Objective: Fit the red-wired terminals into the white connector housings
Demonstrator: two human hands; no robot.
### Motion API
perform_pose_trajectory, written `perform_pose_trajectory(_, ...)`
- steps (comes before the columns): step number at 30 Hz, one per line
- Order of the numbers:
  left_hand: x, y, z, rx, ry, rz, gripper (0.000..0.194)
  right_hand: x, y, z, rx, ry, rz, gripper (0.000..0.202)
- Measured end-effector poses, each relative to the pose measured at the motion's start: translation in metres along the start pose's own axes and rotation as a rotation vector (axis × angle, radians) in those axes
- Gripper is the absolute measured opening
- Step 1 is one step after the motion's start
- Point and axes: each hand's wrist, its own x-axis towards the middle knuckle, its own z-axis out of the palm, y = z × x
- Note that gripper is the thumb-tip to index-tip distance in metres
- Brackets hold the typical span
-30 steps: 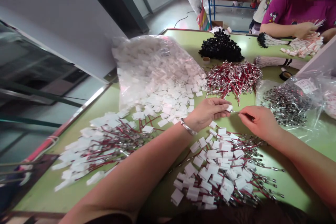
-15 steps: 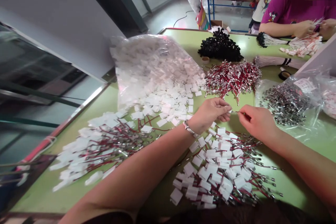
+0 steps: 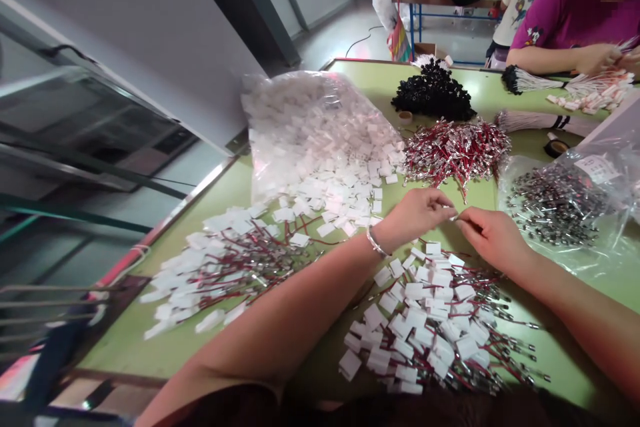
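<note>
My left hand [image 3: 429, 209], with a bracelet at the wrist, pinches a small white piece [image 3: 455, 218] at its fingertips. Right beside it, the closed fingers of my right hand [image 3: 481, 230] grip a thin wire, now mostly hidden by the fingers. The fingertips of both hands nearly meet above the table. Below them lies a pile of white connector housings on short red wires with metal terminals [image 3: 425, 320]. Another such pile [image 3: 235, 260] is left of my left forearm. Red wires with silvery ends [image 3: 457, 150] are heaped just beyond my hands.
A clear plastic bag [image 3: 310, 113] spills white housings onto the green table [image 3: 120, 340]. Black parts [image 3: 433, 90] are piled at the back. To the right is a bag of small metal parts [image 3: 555, 203], near a roll of tape [image 3: 556, 147]. A person in purple [image 3: 555, 20] handles white wires opposite.
My fingertips have come closer together, and the gap with the wire between them has nearly closed. The whole view has shifted, so the table things appear farther right.
</note>
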Motion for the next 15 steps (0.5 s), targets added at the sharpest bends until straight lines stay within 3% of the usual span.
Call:
perform_pose_trajectory(3, 0.008, -0.005, -0.023, 0.406, 0.247, 0.140, 0.024, 0.000, -0.001, -0.001, 0.048, 0.047, -0.005, 0.019)
perform_pose_trajectory(4, 0.010, -0.009, -0.031, 0.546, 0.348, 0.140, 0.025, 0.000, -0.003, 0.000, 0.047, 0.046, -0.020, 0.019)
perform_pose_trajectory(6, 0.014, -0.018, -0.044, 0.807, 0.438, 0.074, 0.025, -0.002, -0.010, 0.002, 0.061, -0.011, -0.085, 0.020)
perform_pose_trajectory(10, 0.017, -0.030, -0.055, 1.062, 0.373, -0.055, 0.024, -0.001, -0.017, -0.007, 0.092, -0.179, -0.250, 0.027)
perform_pose_trajectory(12, 0.016, -0.028, -0.054, 1.091, 0.361, -0.070, 0.025, 0.002, -0.007, -0.023, -0.022, -0.116, -0.168, 0.032)
perform_pose_trajectory(14, 0.015, -0.024, -0.052, 1.098, 0.370, -0.055, 0.027, 0.007, 0.015, -0.044, -0.223, -0.022, 0.011, 0.031)
perform_pose_trajectory(15, 0.015, -0.021, -0.050, 1.093, 0.366, -0.018, 0.027, 0.009, 0.028, -0.055, -0.333, -0.038, 0.093, 0.028)
